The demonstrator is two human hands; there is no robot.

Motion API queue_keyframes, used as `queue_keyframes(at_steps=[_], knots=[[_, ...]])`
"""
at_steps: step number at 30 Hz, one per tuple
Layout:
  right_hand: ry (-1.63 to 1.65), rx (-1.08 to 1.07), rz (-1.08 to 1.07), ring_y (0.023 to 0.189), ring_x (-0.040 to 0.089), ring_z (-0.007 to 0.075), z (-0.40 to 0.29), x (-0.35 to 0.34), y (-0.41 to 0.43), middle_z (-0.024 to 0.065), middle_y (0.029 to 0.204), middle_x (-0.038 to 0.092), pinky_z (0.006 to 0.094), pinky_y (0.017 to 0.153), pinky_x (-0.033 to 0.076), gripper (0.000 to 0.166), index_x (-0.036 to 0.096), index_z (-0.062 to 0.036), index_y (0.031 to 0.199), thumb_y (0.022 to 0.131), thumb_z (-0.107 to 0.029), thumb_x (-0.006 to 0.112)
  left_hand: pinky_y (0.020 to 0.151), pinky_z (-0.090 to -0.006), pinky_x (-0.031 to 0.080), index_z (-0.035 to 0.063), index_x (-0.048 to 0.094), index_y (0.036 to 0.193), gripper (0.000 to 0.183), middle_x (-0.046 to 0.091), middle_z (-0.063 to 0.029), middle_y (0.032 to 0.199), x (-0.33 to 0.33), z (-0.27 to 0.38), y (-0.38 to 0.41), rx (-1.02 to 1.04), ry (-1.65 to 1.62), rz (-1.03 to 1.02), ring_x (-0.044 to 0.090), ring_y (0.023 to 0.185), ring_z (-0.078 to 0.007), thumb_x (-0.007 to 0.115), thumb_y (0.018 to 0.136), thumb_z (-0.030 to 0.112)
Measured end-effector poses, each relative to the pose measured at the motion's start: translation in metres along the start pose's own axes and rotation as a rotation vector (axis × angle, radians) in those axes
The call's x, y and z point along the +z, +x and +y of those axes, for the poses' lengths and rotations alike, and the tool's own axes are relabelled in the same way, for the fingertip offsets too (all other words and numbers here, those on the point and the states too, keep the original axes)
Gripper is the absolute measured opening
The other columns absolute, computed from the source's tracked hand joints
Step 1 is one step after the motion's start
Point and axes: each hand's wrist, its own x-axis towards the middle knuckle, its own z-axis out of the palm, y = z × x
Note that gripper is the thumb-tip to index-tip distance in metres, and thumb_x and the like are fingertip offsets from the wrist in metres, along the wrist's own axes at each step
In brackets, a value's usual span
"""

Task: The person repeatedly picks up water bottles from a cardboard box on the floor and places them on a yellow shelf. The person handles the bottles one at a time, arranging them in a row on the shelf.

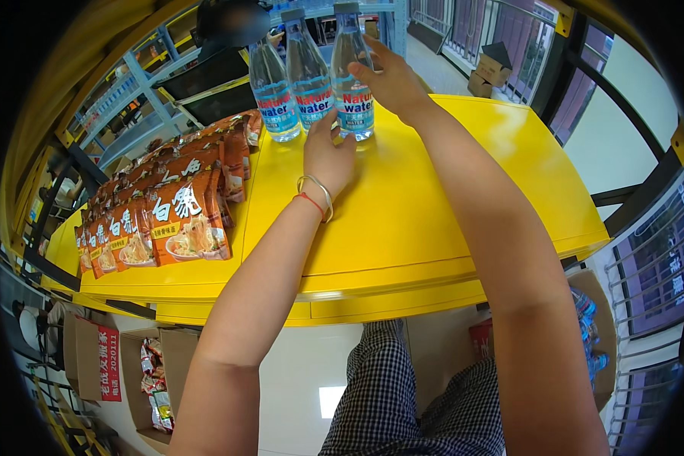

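Three upright plastic water bottles stand side by side at the far edge of a yellow metal shelf (376, 228): the left bottle (272, 94), the middle bottle (309, 74) and the right bottle (347, 77). My right hand (390, 77) is at the upper right side of the right bottle, thumb in front and fingers around its far side. My left hand (328, 151), with a bangle and a red cord at the wrist, reaches to the lower fronts of the middle and right bottles; whether it grips either cannot be told. Orange instant noodle packets (188, 219) stand in rows to the left.
Below the shelf are an open cardboard box (179, 365) of packets at left and a box (601, 336) of bottles at right. Blue shelving (148, 85) and a seated person are behind. Small cartons (490, 71) lie on the floor near the railing.
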Motion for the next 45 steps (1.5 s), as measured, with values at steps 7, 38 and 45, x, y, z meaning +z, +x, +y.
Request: queue_keyframes(at_steps=[7, 38, 45], knots=[[-0.122, 0.03, -0.034, 0.11, 0.052, 0.0394, -0.009, 0.004, -0.004, 0.0235, 0.12, 0.054, 0.0423, 0.091, 0.043, 0.061, 0.031, -0.0121, 0.139, 0.087, -0.033, 0.056, 0.09, -0.0324, 0.047, -0.001, 0.042, 0.13, 0.052, 0.046, -0.0173, 0.127, -0.001, -0.005, 0.003, 0.01, 0.03, -0.003, 0.053, 0.113, -0.0286, 0.06, 0.082, 0.006], [-0.589, 0.345, 0.084, 0.106, 0.05, 0.0322, -0.081, -0.218, -0.485, 0.0137, 0.113, 0.056, 0.0389, 0.092, 0.041, 0.028, 0.059, -0.0036, 0.105, 0.079, 0.003, 0.054, 0.086, -0.0282, 0.046, 0.0007, 0.048, 0.127, 0.037, 0.058, -0.0121, 0.116, -0.02, 0.062, -0.037, 0.364, -0.167, 0.125, 0.057, 0.096, -0.0174, 0.049, 0.091, 0.007], [-0.781, 1.036, 0.196, 0.095, 0.056, 0.0336, -0.061, -0.293, -0.685, 0.0164, 0.097, 0.062, 0.0407, 0.083, 0.045, 0.02, 0.062, -0.004, 0.097, 0.079, -0.002, 0.054, 0.088, -0.0324, 0.048, -0.0011, 0.051, 0.12, 0.03, 0.054, -0.0111, 0.118, 0.081, 0.138, -0.26, 0.231, -0.246, -0.248, 0.055, 0.104, -0.0195, 0.048, 0.091, 0.006]])
